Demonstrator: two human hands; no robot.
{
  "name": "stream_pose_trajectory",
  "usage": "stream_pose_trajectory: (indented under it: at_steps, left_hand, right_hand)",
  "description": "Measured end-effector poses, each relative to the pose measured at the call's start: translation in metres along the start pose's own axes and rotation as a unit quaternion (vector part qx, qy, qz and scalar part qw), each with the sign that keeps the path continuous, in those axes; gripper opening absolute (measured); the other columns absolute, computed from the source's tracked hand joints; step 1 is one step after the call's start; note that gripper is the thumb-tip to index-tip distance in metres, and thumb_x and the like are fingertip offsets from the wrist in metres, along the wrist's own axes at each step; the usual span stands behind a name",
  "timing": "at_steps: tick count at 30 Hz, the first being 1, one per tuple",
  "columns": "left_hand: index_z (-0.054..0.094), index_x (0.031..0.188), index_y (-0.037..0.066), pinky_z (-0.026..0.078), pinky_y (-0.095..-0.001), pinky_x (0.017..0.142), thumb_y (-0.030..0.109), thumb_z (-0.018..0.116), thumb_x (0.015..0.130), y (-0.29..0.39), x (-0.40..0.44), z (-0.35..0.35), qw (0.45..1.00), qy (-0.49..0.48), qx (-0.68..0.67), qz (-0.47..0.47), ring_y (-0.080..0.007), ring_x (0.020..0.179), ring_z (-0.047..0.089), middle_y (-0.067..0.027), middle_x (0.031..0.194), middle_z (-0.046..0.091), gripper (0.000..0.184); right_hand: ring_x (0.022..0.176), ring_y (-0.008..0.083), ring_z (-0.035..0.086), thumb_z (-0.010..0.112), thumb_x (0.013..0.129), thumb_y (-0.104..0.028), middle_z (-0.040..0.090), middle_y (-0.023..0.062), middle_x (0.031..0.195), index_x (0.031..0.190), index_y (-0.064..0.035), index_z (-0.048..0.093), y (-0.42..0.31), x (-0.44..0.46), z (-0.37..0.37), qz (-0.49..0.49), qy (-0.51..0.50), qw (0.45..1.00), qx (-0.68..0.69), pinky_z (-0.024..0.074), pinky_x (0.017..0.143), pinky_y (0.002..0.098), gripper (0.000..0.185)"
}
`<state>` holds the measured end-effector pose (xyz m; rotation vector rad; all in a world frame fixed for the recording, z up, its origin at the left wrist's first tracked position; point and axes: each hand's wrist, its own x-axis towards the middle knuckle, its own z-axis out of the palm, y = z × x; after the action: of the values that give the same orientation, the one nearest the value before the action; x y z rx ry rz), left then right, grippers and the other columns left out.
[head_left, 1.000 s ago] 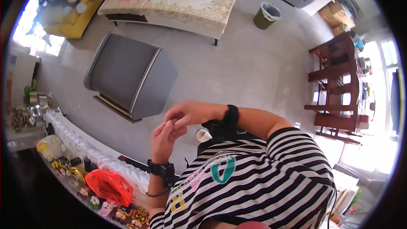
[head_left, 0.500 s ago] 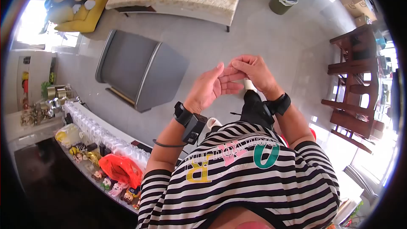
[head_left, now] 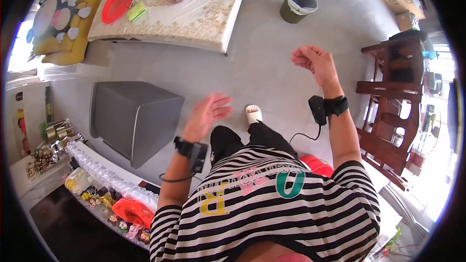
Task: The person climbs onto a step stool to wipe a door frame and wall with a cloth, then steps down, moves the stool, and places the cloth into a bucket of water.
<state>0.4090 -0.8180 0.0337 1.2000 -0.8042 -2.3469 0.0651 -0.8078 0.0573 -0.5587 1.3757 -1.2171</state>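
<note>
My left hand is raised over the grey floor, to the right of a grey box-shaped cabinet. Its fingers are stretched out and slightly blurred, and nothing shows in them. Farther forward on the right, my right hand hangs in the air below a trash bin. Its fingers are curled in against the thumb; whatever they may hold is hidden or too small to make out. Black straps with small devices and cables sit on both wrists.
A cloth-covered table at the upper left bears a red plate and several packets. Wooden furniture stands on the right, a yellow armchair at far left. Small figures and a red bag line a shelf at lower left.
My hands, close together before, have moved apart, the right one forward and right, the left one left. The view has shifted towards the table and bin, and a slippered foot is now ahead.
</note>
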Motion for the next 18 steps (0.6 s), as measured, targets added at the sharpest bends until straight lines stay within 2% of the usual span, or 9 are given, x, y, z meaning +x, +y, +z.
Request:
stream_pose_trajectory:
  at_steps: [5,9,11,13,15,17,18]
  left_hand:
    - [0.039,0.123,-0.004,0.046,-0.0351,0.081,0.035,0.038,0.092,0.005,0.001,-0.052,0.982,0.187,0.012,0.0,-0.0245,0.095,0.057,-0.0172,0.119,0.051,0.049]
    - [0.039,0.123,-0.003,0.046,-0.0354,0.081,0.033,0.041,0.092,0.051,0.027,-0.081,0.975,0.222,0.0,0.012,-0.024,0.096,0.057,-0.0165,0.117,0.052,0.048]
    - [0.045,0.118,-0.001,0.047,-0.0332,0.079,0.029,0.041,0.092,0.096,0.033,-0.065,0.975,0.181,0.048,0.118,-0.0221,0.094,0.057,-0.015,0.116,0.053,0.04]
    - [0.042,0.122,-0.001,0.047,-0.0362,0.08,0.025,0.043,0.089,0.162,0.039,-0.025,0.971,0.107,0.1,0.189,-0.0248,0.092,0.057,-0.018,0.114,0.053,0.042]
    - [0.046,0.117,-0.001,0.047,-0.0358,0.077,0.022,0.044,0.088,0.223,0.035,0.02,0.925,-0.026,0.172,0.337,-0.0254,0.089,0.058,-0.0211,0.114,0.052,0.036]
    - [0.06,0.091,-0.004,0.05,-0.0355,0.068,0.018,0.051,0.084,0.27,0.029,0.078,0.873,-0.032,0.164,0.457,-0.0272,0.076,0.061,-0.0172,0.093,0.062,0.025]
    - [0.06,0.08,-0.001,0.05,-0.0333,0.062,0.017,0.053,0.081,0.3,0.045,0.087,0.812,-0.228,0.176,0.507,-0.0267,0.067,0.061,-0.0155,0.082,0.062,0.02]
  right_hand:
    - [0.076,0.019,0.064,0.056,0.085,-0.017,0.063,0.0114,0.086,0.092,0.0032,0.06,-0.048,0.092,-0.066,-0.067,0.124,0.989,-0.046,0.0517,0.07,0.0287,0.022]
    - [0.077,0.0196,0.064,0.056,0.084,-0.015,0.063,0.0118,0.088,0.093,0.0031,0.059,-0.099,0.155,-0.102,-0.108,0.202,0.97,-0.083,0.0517,0.07,0.0284,0.021]
    - [0.077,0.02,0.064,0.056,0.083,-0.014,0.064,0.012,0.088,0.095,0.0037,0.059,-0.121,0.176,-0.118,-0.117,0.266,0.952,-0.096,0.0518,0.067,0.0275,0.021]
    - [0.08,0.0211,0.064,0.056,0.083,-0.015,0.063,0.0127,0.091,0.098,0.0035,0.058,-0.141,0.202,-0.138,-0.12,0.276,0.946,-0.117,0.0516,0.068,0.0281,0.024]
    - [0.083,0.0223,0.064,0.056,0.084,-0.016,0.063,0.0136,0.095,0.102,0.0037,0.057,-0.161,0.231,-0.15,-0.121,0.299,0.938,-0.123,0.0515,0.069,0.0287,0.026]
    - [0.078,0.021,0.064,0.056,0.083,-0.015,0.064,0.0131,0.091,0.099,0.0043,0.058,-0.17,0.253,-0.158,-0.133,0.308,0.934,-0.122,0.0514,0.065,0.0272,0.025]
    - [0.074,0.0196,0.065,0.057,0.083,-0.014,0.064,0.0125,0.087,0.096,0.0048,0.059,-0.175,0.266,-0.164,-0.149,0.318,0.929,-0.115,0.0514,0.062,0.0258,0.023]
